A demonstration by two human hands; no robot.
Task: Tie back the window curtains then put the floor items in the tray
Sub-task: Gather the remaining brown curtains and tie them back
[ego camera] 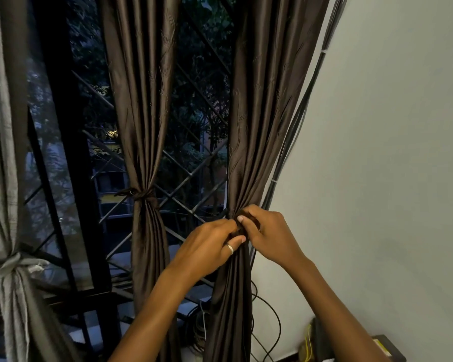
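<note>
A dark brown curtain hangs at the right side of the window, gathered into a narrow bunch at waist height. My left hand, wearing a ring, and my right hand meet at that bunch, fingers curled around the gathered fabric; a tie is hidden under them. A second brown curtain in the middle is bound by a dark tie-back. At the far left a grey curtain is knotted low down.
The window has a dark frame and a diagonal metal grille behind the curtains. Black cables run down the white wall and loop near the floor. A dark box with yellow wires sits at the bottom right.
</note>
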